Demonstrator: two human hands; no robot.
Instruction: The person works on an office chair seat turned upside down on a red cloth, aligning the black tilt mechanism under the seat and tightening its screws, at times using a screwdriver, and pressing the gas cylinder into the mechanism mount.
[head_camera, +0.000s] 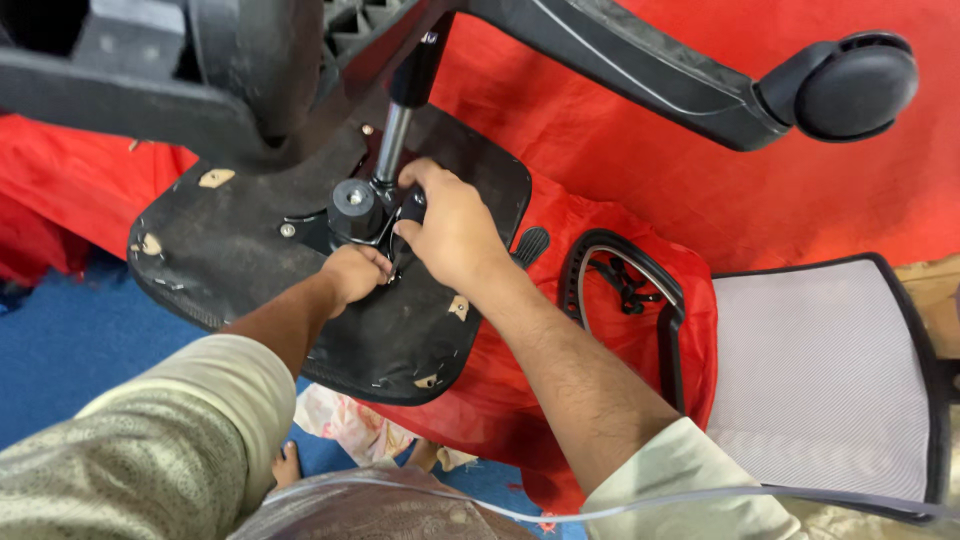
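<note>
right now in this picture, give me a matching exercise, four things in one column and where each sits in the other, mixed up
Things:
1. black caster wheel
2. grey mesh chair backrest
3. upturned black seat pan
4. shiny metal gas cylinder

Places:
A. under both hands, lying on the red cloth
B. far right, lying flat
C. upper right, at the end of a base leg
D. rising from the black mechanism just above the right hand

Pairs: 1-C, 2-B, 3-A, 4-D

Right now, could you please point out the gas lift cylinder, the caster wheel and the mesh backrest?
gas lift cylinder (392, 143), head view, on its shiny metal shaft.
caster wheel (856, 88), head view, on its black hood.
mesh backrest (815, 375), head view, mid grey mesh.
</note>
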